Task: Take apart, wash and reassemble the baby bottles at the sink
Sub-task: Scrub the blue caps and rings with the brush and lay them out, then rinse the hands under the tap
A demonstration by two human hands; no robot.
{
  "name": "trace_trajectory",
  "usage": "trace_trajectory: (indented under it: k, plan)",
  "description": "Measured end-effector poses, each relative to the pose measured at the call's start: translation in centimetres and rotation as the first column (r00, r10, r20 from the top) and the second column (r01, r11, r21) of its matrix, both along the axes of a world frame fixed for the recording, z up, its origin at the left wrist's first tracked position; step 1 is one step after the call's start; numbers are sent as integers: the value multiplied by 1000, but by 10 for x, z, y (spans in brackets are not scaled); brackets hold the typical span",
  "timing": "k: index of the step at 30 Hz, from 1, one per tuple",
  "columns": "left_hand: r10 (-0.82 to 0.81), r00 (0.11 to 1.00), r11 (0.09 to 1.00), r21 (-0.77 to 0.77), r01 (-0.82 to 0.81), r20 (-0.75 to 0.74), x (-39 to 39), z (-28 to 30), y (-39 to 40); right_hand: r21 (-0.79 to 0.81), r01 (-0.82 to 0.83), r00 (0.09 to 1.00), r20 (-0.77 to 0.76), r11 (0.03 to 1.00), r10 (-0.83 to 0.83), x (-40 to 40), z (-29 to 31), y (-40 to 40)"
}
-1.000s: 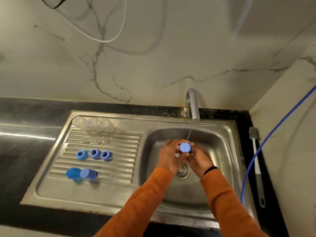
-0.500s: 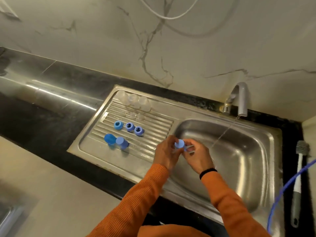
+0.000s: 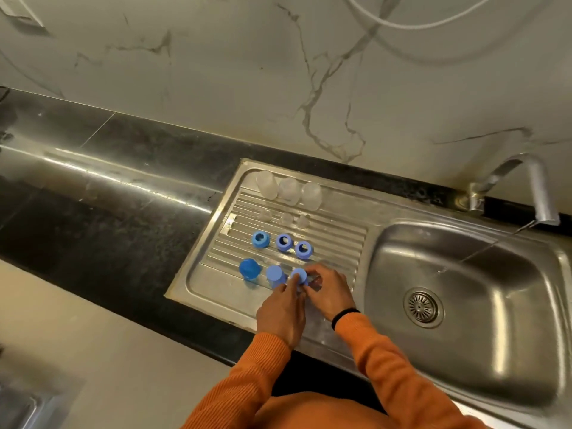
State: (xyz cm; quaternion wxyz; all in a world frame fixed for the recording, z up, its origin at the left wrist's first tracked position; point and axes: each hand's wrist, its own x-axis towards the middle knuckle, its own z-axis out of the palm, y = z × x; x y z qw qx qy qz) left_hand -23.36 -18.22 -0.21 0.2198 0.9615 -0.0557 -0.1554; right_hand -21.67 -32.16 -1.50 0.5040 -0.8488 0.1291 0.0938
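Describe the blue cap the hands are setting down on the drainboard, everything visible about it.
The blue cap is a small, round, light-blue piece that looks like plastic, its flat top facing the camera. It stands at the right end of the front row of three blue caps on the ribbed steel drainboard. The left hand and right hand both hold it with their fingertips, hiding its lower side.

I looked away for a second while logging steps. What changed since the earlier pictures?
Both hands carried the blue cap from under the tap leftward to the drainboard, beside the other two caps. Left hand and right hand still hold it. Rings, bottles stayed.
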Motion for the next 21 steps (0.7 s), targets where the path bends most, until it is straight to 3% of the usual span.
trace_trajectory:
  k: [5,8,10,13,18,21]
  plan:
    - [-116,991,988,107,109,61,7,-2,9,-43,12,1000,-10,999,-12,-2,-11,-10]
    - [-115,978,977,-160,144,176,17,4,0,-114,241,970,43,964,-238,-12,-7,-52]
    - [-107,977,921,-351,166,182,23,10,-27,-204,406,914,92,891,-395,-23,-1,-101]
    - [-99,984,852,-499,161,148,25,13,-85,-349,501,854,51,792,-518,-51,6,-187]
    - [-91,984,787,-594,166,155,-11,4,-172,-728,436,739,-46,529,-672,-120,8,-326]
    - [-81,989,760,-634,144,127,-36,1,-210,-806,351,667,-142,476,-731,-154,8,-384]
